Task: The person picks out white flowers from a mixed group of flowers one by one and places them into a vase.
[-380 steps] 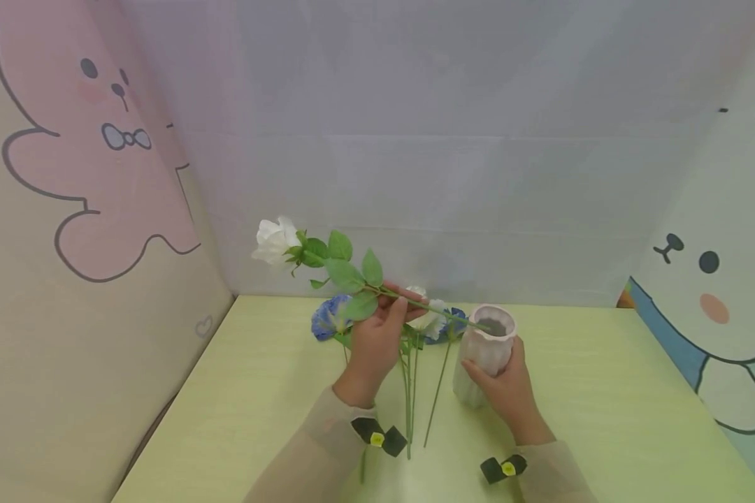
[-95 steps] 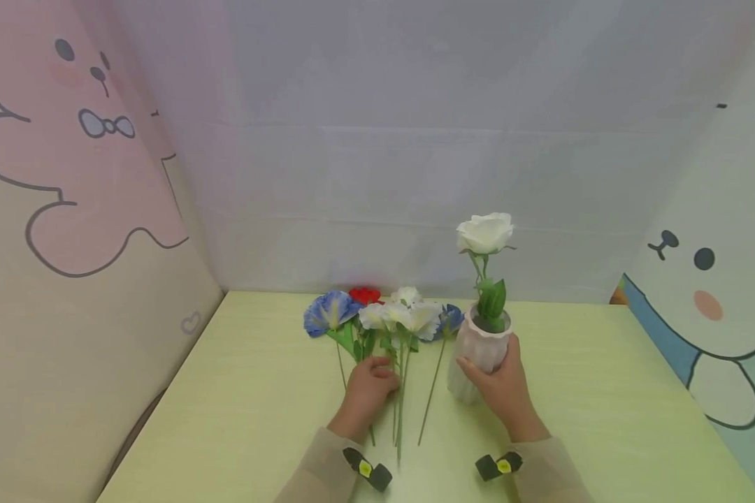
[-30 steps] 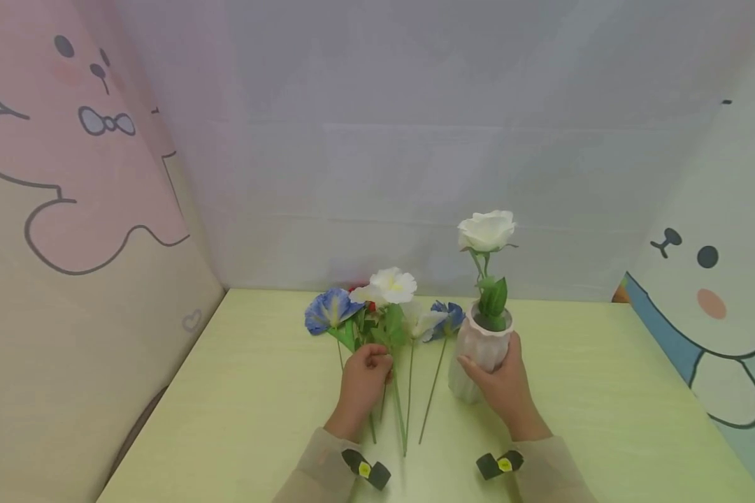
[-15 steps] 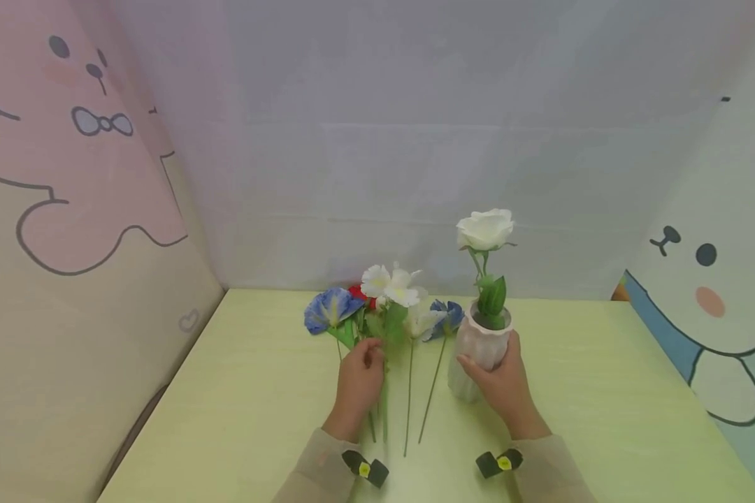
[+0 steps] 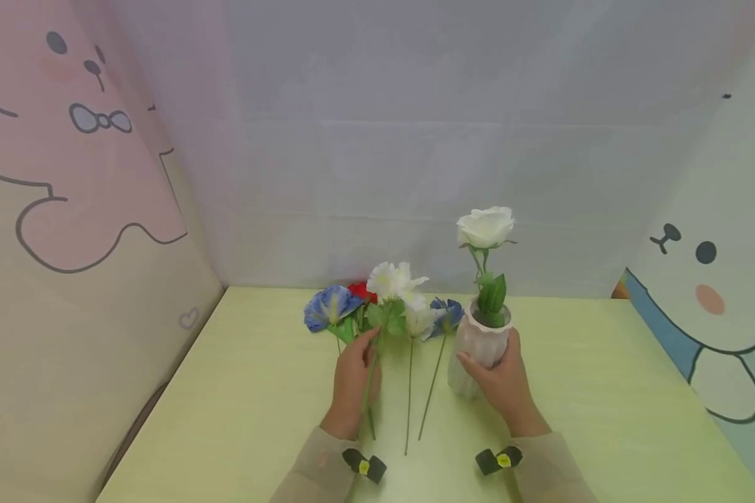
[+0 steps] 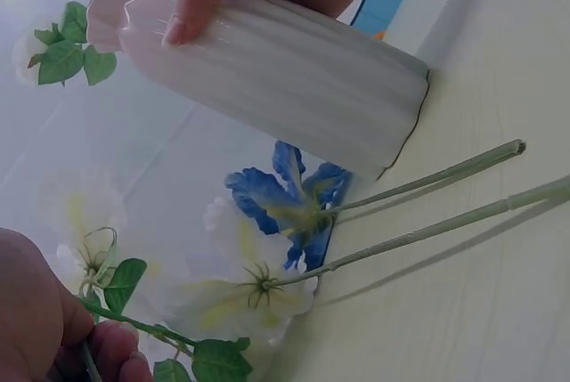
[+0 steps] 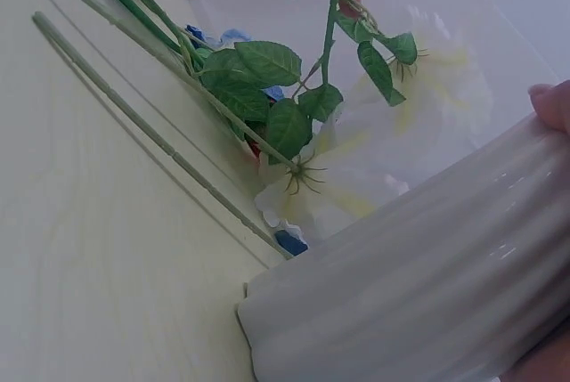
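Observation:
My left hand [image 5: 355, 377] pinches the green stem of a white flower [image 5: 390, 279], its bloom raised just above the other flowers. In the left wrist view the thumb and curled fingers [image 6: 116, 346] close on that leafy stem. My right hand [image 5: 506, 384] grips the side of a white ribbed vase [image 5: 475, 353], which tilts slightly on the table. A white rose [image 5: 486, 227] with green leaves stands in the vase, its lower stem hidden inside. Another white flower [image 5: 419, 321] and a blue flower [image 5: 445, 318] lie between the hands.
Left of my left hand lie a larger blue flower [image 5: 330, 307] and a red flower [image 5: 361, 291], partly covered. The pale yellow table [image 5: 239, 391] ends at a plain back curtain [image 5: 352, 175]. Cartoon-printed panels [image 5: 119, 202] stand at both sides.
The white rose went from my left hand into the vase. Since then my left hand has taken a white flower from the pile and turned its stem toward the left; my right hand stays on the vase.

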`<state>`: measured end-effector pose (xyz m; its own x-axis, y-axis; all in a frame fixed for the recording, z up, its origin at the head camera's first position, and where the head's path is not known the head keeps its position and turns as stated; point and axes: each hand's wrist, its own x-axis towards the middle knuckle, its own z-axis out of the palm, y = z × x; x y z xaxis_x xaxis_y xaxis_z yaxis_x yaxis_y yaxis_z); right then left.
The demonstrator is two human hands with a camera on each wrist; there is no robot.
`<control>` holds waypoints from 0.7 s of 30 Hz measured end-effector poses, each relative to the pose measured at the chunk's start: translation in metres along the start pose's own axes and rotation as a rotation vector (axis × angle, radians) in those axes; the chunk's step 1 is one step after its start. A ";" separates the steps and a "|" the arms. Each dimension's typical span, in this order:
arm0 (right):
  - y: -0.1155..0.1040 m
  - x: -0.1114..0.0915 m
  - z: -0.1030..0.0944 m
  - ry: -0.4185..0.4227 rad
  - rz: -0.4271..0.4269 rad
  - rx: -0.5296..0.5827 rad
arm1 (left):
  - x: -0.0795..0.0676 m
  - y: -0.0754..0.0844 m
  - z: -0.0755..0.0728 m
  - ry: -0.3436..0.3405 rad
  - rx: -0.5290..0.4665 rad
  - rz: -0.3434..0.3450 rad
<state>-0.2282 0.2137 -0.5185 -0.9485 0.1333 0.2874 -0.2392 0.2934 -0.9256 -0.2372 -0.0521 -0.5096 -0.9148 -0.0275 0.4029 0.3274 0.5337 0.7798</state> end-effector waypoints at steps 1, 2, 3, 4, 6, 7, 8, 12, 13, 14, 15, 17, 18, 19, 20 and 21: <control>0.000 0.000 0.000 0.001 -0.001 -0.001 | 0.000 -0.001 0.000 -0.009 0.010 0.001; 0.000 0.000 0.000 0.002 -0.002 -0.002 | 0.000 -0.002 0.000 -0.022 0.014 -0.011; 0.000 0.000 0.000 0.002 -0.003 -0.001 | 0.000 -0.003 0.000 -0.037 0.009 -0.020; 0.001 0.000 0.000 0.002 -0.004 -0.002 | 0.001 -0.004 0.001 -0.049 0.009 -0.028; 0.001 0.000 0.000 0.004 -0.005 -0.003 | 0.000 -0.007 0.001 -0.085 -0.005 -0.066; 0.001 0.000 0.000 0.003 -0.004 -0.002 | 0.000 -0.008 0.002 -0.103 -0.007 -0.087; 0.001 0.000 0.000 0.002 -0.004 0.000 | 0.000 -0.010 0.002 -0.122 -0.018 -0.112; 0.000 0.000 0.000 0.000 0.000 0.000 | -0.001 -0.019 0.005 -0.238 -0.079 -0.277; 0.000 0.000 0.000 -0.001 0.001 0.002 | -0.002 -0.021 0.005 -0.268 -0.106 -0.319; 0.000 0.000 0.000 0.001 0.003 0.001 | -0.002 -0.023 0.006 -0.294 -0.138 -0.358; 0.000 0.000 0.000 0.002 0.004 -0.002 | -0.002 -0.024 0.007 -0.315 -0.162 -0.390; -0.001 0.000 0.000 0.006 0.007 -0.006 | -0.002 -0.027 0.008 -0.340 -0.205 -0.419; -0.001 0.000 0.000 0.007 0.007 -0.008 | -0.002 -0.028 0.008 -0.343 -0.215 -0.428; -0.001 0.000 0.000 0.008 0.009 -0.013 | -0.002 -0.029 0.009 -0.344 -0.220 -0.431; -0.001 0.000 0.000 0.010 0.009 -0.017 | -0.002 -0.029 0.009 -0.339 -0.222 -0.432; -0.001 0.000 0.000 0.009 0.009 -0.018 | -0.002 -0.030 0.009 -0.331 -0.221 -0.429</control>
<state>-0.2277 0.2132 -0.5173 -0.9488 0.1446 0.2809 -0.2263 0.3095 -0.9236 -0.2469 -0.0600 -0.5382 -0.9900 0.0825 -0.1142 -0.0793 0.3436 0.9358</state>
